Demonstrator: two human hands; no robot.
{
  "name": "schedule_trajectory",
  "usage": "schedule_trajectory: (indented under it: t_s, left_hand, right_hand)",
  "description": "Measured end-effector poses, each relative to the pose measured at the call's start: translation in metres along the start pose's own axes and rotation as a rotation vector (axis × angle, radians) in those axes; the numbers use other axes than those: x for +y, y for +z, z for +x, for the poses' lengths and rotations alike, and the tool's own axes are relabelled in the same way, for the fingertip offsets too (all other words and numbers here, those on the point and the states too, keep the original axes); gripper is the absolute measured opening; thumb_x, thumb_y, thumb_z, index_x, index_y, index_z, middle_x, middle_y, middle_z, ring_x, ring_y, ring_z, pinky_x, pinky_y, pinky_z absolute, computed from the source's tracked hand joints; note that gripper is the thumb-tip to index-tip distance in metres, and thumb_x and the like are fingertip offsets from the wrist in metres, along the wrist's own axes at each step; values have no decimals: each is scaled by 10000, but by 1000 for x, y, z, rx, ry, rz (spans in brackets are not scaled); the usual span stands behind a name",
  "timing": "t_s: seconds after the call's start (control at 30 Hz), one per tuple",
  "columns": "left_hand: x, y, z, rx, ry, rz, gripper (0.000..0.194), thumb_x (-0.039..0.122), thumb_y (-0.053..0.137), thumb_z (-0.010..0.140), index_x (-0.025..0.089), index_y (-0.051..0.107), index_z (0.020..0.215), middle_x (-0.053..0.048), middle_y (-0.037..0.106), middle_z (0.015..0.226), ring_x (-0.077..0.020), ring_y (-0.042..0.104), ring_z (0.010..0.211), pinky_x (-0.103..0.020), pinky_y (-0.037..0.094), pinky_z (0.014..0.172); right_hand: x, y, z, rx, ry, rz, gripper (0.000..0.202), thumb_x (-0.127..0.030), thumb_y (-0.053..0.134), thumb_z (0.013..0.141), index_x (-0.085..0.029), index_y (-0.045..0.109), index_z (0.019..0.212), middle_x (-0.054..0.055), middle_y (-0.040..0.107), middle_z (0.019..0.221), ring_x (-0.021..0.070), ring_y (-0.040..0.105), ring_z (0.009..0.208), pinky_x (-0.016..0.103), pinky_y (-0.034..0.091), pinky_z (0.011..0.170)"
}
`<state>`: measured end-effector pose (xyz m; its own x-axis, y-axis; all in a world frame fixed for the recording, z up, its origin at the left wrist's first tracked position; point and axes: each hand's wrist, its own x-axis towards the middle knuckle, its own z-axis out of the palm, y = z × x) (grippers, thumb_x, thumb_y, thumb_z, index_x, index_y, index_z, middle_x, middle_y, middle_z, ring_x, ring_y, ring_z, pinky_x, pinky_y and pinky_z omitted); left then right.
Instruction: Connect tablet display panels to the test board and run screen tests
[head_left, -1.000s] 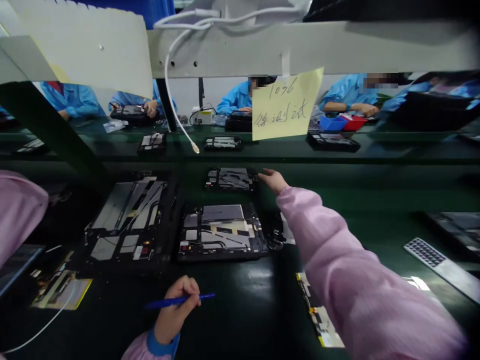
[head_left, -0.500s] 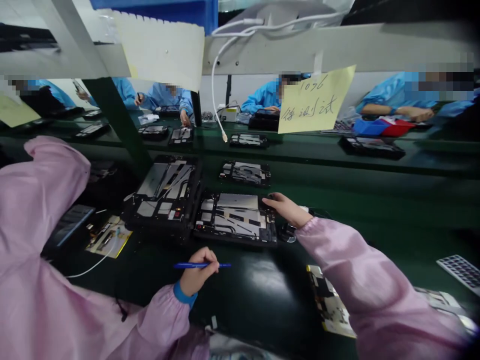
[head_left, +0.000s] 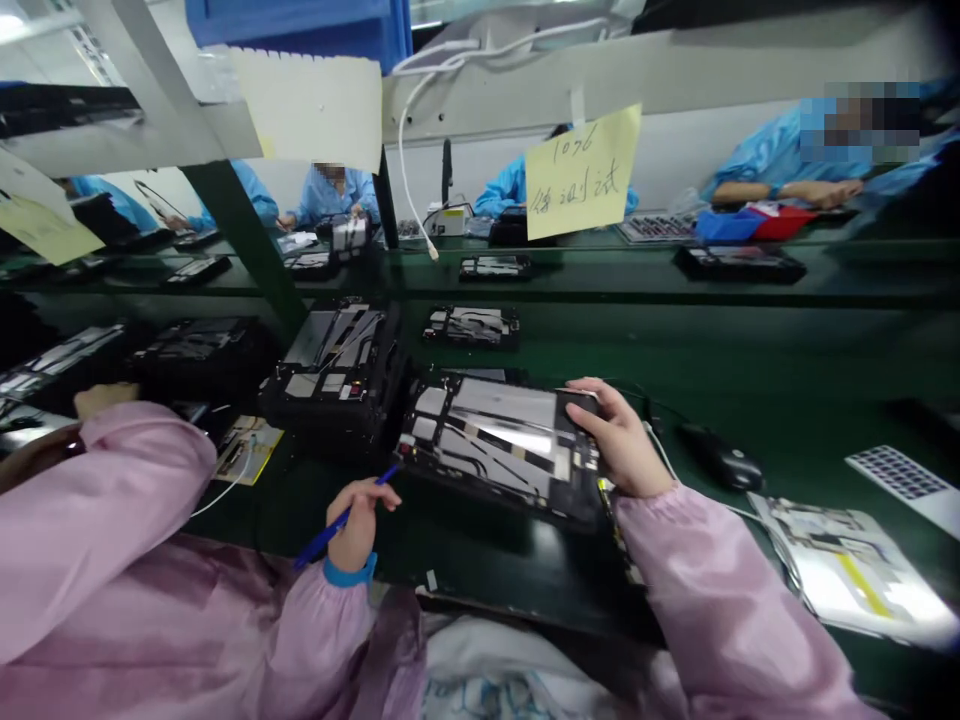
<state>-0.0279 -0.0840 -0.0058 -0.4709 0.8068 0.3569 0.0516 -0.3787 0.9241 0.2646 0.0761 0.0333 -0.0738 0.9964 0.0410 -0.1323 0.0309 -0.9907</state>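
Note:
My right hand (head_left: 611,430) grips the right end of a tablet (head_left: 502,440) with its back off, thumb on top. Silver plates and black flat cables show inside it. The tablet is raised and tilted above the bench, with part of another dark unit visible behind its far edge. In my left hand (head_left: 356,520), which has a blue band at the wrist, is a blue pen (head_left: 324,538). Those fingertips are close to the tablet's near left corner; whether they touch it I cannot tell. A stack of similar opened tablets (head_left: 330,370) stands just left of it.
Another opened tablet (head_left: 474,326) lies farther back. To the right are a black mouse (head_left: 720,455), a white sheet with a dark grid (head_left: 892,470) and a pale part with cables (head_left: 847,560). A co-worker's pink sleeve (head_left: 135,470) reaches in at left. A white cable (head_left: 409,150) hangs overhead.
The tablet has come up off the bench and tilted, with my right hand now farther round its end. My left hand has moved left, and the pen has swung from level to slanting.

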Motion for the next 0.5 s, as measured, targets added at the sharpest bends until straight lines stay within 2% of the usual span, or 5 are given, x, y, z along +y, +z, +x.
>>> schedule_trajectory:
  t_s: [0.03,0.1,0.23,0.37,0.5]
  left_hand:
    - [4,-5,-5,49,2,21,353,496,590,849,156,626,758,-48,662,693,-160,622,637,-288,516,579]
    - [11,-10,-12,70,-118,115,301,459,612,840,159,623,834,-66,681,837,-178,648,736,-295,549,607]
    - [13,-2,-19,-149,-414,334,284,425,638,811,163,594,911,-108,665,1053,-203,655,870,-307,568,662]
    - [10,12,-22,-204,-394,490,221,364,635,803,183,580,917,-94,662,1083,-180,642,863,-312,538,748]
    - [13,17,-24,-227,-404,563,205,328,651,781,197,578,920,-61,674,965,-188,653,856,-308,513,759]
  right_hand:
    - [1,-9,-11,-11,6,-11,422,-446,762,630,-255,613,976,29,662,998,182,623,846,300,522,718]
    - [7,-24,-34,-51,27,-56,395,-459,759,650,-253,620,957,43,675,1040,202,635,895,320,528,751]
    - [33,-33,-66,-145,89,-154,403,-510,724,690,-245,613,972,60,682,1063,222,639,949,356,525,815]
    - [60,-35,-80,-84,46,-338,422,-567,611,775,-233,601,1033,79,654,1090,234,620,982,417,495,890]
    - [72,-31,-106,-64,-191,-713,571,-621,574,783,-215,565,1184,147,575,1229,331,509,1191,563,365,1030]
